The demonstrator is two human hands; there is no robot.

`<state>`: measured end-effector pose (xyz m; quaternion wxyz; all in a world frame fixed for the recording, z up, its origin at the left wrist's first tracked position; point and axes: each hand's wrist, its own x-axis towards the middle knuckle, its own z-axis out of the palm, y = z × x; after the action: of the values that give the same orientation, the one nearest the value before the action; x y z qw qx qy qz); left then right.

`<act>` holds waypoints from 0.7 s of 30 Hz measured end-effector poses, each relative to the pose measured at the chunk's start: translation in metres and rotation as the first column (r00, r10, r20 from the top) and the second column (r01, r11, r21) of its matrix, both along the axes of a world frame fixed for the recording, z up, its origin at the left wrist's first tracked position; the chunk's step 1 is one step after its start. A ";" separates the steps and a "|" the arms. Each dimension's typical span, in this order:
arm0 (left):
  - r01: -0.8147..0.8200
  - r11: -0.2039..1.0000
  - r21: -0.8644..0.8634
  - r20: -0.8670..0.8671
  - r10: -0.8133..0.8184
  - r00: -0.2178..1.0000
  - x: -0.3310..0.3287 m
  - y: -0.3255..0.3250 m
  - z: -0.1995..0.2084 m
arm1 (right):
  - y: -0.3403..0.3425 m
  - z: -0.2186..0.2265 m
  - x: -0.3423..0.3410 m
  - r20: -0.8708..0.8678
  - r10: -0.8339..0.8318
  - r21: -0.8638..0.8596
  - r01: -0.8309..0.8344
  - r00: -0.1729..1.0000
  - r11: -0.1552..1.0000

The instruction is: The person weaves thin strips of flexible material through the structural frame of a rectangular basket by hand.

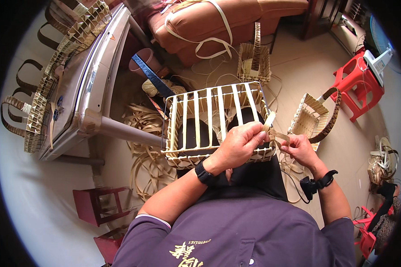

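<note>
A rectangular basket frame (pixel 209 153), woven from pale strips over thin wire, rests across my lap. Several flat strips (pixel 197 120) run lengthwise over its open side, with my dark trousers showing between them. At its right end, my left hand (pixel 243 144) is closed, pinching a pale flat strip (pixel 270 118) between thumb and fingers near the rim. Just to the right, my right hand (pixel 300 150) pinches a thin tan strip (pixel 281 137) that stretches toward the left hand. Whether both hands hold one and the same strip I cannot tell.
Loose strips (pixel 149 173) pile on the floor at left, beside a table (pixel 87 98) lined with handled baskets (pixel 40 111). Two small handled baskets (pixel 309 116) (pixel 254 62) stand beyond my lap. A red stool (pixel 358 84) and fan (pixel 381 62) are at right; a sofa (pixel 200 31) stands behind.
</note>
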<state>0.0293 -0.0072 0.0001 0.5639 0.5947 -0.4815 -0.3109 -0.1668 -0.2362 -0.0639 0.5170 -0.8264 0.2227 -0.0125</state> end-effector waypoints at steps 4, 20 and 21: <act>0.006 1.000 0.011 -0.004 -0.006 1.000 -0.002 0.001 0.004 | -0.020 0.000 -0.007 0.099 -0.058 -0.125 0.070 0.993 0.990; -0.040 0.998 0.050 -0.025 0.041 0.999 -0.003 0.005 0.001 | -0.076 0.116 0.001 0.621 -0.362 0.403 0.112 0.696 0.908; -0.046 0.998 0.040 -0.002 0.047 0.999 -0.002 0.006 0.003 | -0.050 0.137 0.021 0.802 -0.191 0.256 -0.037 0.566 0.966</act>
<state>0.0274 -0.0013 0.0036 0.5598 0.6162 -0.4603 -0.3081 -0.1459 -0.2863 0.0734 0.6574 -0.6449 -0.0066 -0.3897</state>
